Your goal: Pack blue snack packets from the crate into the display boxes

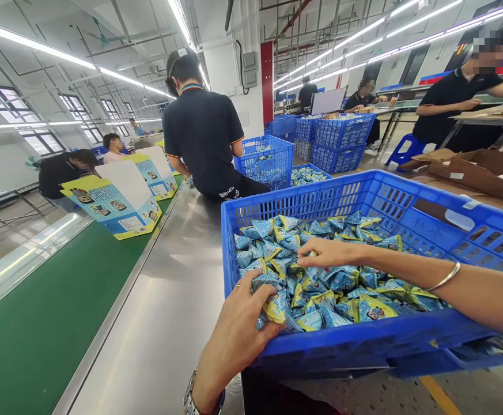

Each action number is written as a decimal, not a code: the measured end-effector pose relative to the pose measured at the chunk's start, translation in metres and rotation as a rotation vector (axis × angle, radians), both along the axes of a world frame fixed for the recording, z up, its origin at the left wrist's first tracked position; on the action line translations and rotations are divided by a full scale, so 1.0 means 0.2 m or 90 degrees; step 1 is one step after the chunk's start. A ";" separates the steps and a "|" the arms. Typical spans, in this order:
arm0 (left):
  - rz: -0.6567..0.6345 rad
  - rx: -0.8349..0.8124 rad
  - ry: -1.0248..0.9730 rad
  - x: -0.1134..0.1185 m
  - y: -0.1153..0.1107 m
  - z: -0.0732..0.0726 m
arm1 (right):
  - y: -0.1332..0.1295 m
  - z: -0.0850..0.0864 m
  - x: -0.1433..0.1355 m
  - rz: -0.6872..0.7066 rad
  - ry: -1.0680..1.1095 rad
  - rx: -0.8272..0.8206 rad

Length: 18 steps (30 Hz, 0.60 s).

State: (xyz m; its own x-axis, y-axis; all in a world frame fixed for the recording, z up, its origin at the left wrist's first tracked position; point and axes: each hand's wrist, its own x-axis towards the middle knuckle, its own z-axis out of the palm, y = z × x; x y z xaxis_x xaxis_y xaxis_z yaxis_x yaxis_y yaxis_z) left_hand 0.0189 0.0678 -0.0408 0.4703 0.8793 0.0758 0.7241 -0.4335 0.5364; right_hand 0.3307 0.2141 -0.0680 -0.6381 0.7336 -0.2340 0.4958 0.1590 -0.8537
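A blue plastic basket (333, 340) is filled with small pyramid-shaped foil packets (374, 308) in blue and yellow. My left hand (245, 320), with a ring and a wristwatch, reaches over the basket's near left corner. Its fingers and thumb are curled around one packet (276, 306). Farther in, my right hand (329, 253) is just above the heap, a bangle on its wrist. The right fingers are bent inward and closed; what they hold, if anything, is hidden.
A steel worktop (165, 300) runs left of the basket, beside a green conveyor belt (70, 294). Open printed cartons (121, 213) stand on the belt. A co-worker (203, 127) sits ahead with their back turned, near another blue basket (272, 167). Brown cardboard (471, 173) lies at right.
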 end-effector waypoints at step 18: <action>-0.007 0.006 0.007 0.01 0.00 0.01 | 0.01 -0.01 0.01 0.051 -0.048 -0.027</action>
State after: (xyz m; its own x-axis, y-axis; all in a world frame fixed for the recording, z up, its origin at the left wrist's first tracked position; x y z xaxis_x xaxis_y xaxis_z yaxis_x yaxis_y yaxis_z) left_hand 0.0207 0.0679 -0.0382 0.4809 0.8732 0.0788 0.7251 -0.4466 0.5241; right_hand 0.3336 0.2160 -0.0700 -0.6740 0.6690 -0.3133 0.5461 0.1656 -0.8212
